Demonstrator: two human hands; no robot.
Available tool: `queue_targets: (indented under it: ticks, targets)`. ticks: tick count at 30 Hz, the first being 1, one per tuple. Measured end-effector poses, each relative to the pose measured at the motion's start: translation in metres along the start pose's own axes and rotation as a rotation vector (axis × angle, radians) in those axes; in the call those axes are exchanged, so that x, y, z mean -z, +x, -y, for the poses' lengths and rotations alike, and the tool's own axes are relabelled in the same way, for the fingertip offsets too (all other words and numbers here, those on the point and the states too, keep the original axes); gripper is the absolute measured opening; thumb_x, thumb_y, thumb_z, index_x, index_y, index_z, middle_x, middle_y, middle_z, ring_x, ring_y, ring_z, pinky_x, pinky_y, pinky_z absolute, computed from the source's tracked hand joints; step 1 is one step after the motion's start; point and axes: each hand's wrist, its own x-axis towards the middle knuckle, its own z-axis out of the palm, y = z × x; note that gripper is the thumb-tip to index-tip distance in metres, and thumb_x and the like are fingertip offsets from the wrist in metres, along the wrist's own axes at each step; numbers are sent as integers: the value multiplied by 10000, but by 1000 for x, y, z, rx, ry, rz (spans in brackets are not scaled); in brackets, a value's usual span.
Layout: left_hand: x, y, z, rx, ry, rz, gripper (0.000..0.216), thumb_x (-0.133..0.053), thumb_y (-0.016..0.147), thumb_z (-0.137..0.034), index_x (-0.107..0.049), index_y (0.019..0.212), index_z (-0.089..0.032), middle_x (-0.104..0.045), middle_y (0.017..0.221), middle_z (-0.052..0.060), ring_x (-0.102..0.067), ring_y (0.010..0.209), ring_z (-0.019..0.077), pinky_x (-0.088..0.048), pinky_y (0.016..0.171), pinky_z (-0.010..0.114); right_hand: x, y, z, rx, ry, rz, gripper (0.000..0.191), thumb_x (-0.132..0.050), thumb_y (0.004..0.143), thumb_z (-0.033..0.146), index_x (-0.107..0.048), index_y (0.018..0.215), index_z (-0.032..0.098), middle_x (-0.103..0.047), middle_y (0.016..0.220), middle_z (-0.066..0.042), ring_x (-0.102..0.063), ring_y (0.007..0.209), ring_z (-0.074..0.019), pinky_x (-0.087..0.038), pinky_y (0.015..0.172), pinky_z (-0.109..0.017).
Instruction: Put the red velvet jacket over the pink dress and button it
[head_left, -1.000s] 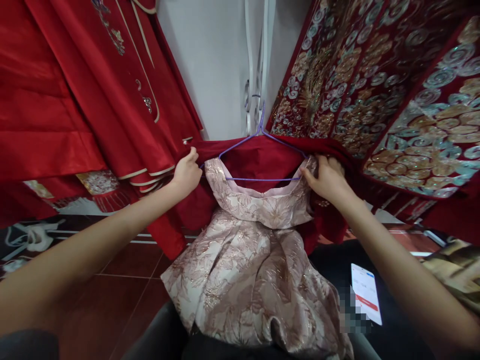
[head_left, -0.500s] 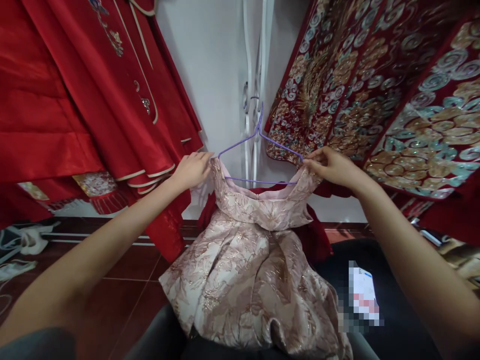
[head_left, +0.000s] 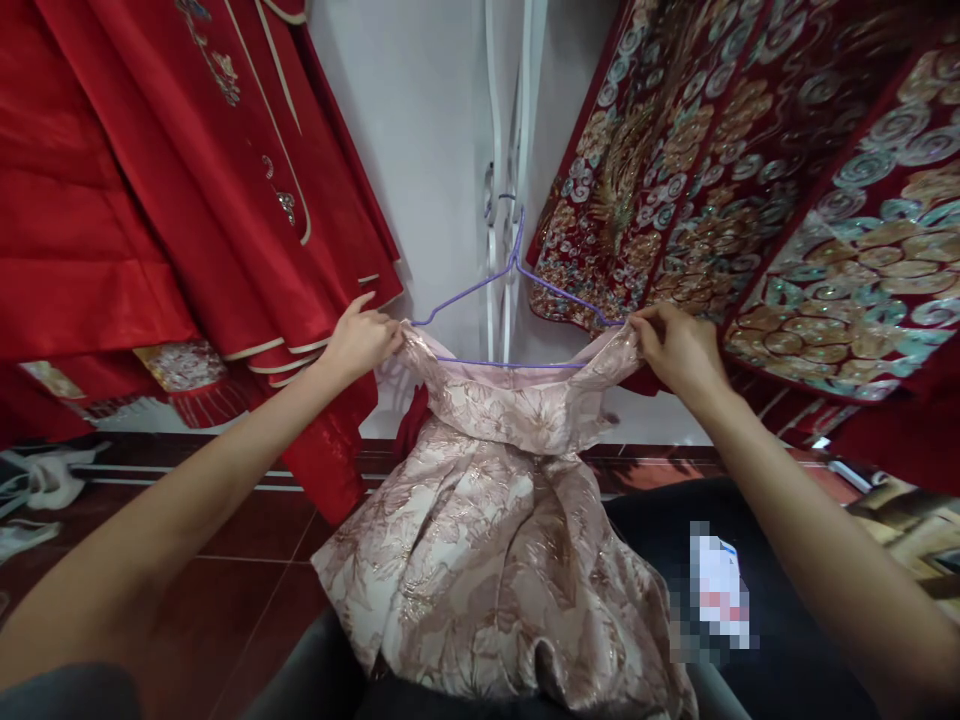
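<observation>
A pale pink brocade dress [head_left: 480, 540] with a shiny floral pattern spreads over my lap, its neckline facing away from me. My left hand [head_left: 364, 338] pinches the dress's left shoulder edge, with the index finger lifted. On the other side my right hand [head_left: 675, 345] grips the right shoulder edge between thumb and fingers. A purple wire hanger [head_left: 480, 283] lies between my hands; its bottom bar crosses the neckline and its hook points up. The hanger's ends sit close to the two shoulder edges.
Red garments [head_left: 165, 180] with cream piping hang at the left. Dark red embroidered garments [head_left: 750, 200] hang at the right. A white wall [head_left: 412, 130] with pale rails stands behind. White shoes [head_left: 56, 480] rest low on the left, above a red tiled floor [head_left: 247, 570]. A blurred white-and-red item [head_left: 720, 590] lies on a dark surface.
My hands have moved apart, stretching the dress's shoulders outward. The neckline is wider and flatter. The dark red cloth behind the bodice shows less on the right.
</observation>
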Motion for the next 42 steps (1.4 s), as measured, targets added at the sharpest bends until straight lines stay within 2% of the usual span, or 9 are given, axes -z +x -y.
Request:
queue_targets:
  ticks: [3,7,9,12,16,21,25,32,42]
  targets:
    - [-8,-26,3,28,81,105,397,-382,895,-283,-676,664,-147,-696,669,98,-640,656,212,-375,989,493,-5,-12,-9,-126,-112,61,240,-501,882,237,-690,981,127,-735,939,-164,-694,850,-309,-505,801,-402]
    - [-11,-61,-12,-88,67,198,336,-414,890,-233,-669,691,-145,-699,734,119,-642,732,232,-391,930,462,-12,-40,-17,-255,-196,420,165,-556,842,188,-719,859,167,-745,785,-106,-709,746,-262,-499,679,-316]
    - [-8,-68,-24,-126,52,188,334,-407,913,-232,-680,742,-141,-683,753,123,-633,784,242,-402,905,449,-14,-54,-16,-225,-188,555,144,-583,812,173,-719,769,192,-744,746,-79,-710,728,-237,-485,642,-282]
    - [-4,-63,-39,-159,2,163,312,-432,926,-257,-698,818,-136,-667,876,142,-613,893,262,-441,858,434,-11,-67,-6,-97,-149,599,151,-581,802,179,-719,749,208,-747,760,-64,-706,718,-224,-473,634,-273]
    - [-4,-39,-58,-230,-108,63,277,-463,920,-248,-709,870,-131,-564,1270,168,-523,1170,293,-437,984,453,4,-72,20,-6,-82,572,180,-536,830,219,-715,816,223,-742,773,-46,-690,685,-215,-471,637,-287]
    - [-8,-16,-82,-256,-216,3,270,-465,919,-244,-695,839,-127,-424,1452,152,-342,1381,307,-213,1182,541,23,-65,41,-5,-40,459,181,-527,860,312,-694,880,243,-741,795,-32,-696,722,-218,-480,636,-290]
    - [-11,-11,-87,-233,-301,83,267,-461,918,-252,-693,853,-137,-483,1397,149,-391,1352,305,-218,1167,582,31,-53,30,-31,-114,367,187,-538,848,283,-701,910,216,-740,809,-52,-697,742,-234,-490,679,-312]
    - [-5,-11,-74,-189,-363,104,317,-391,945,-275,-669,870,-143,-619,1051,110,-615,998,204,-304,1137,520,27,-45,7,-116,-385,351,217,-521,839,255,-719,871,174,-729,806,-133,-691,761,-310,-477,674,-371]
    - [1,-12,-81,-209,-450,157,309,-370,955,-276,-652,918,-153,-603,1158,106,-600,1076,204,-293,1148,502,37,-31,31,20,-182,95,161,-526,871,273,-666,894,199,-718,860,-134,-659,731,-288,-472,670,-381]
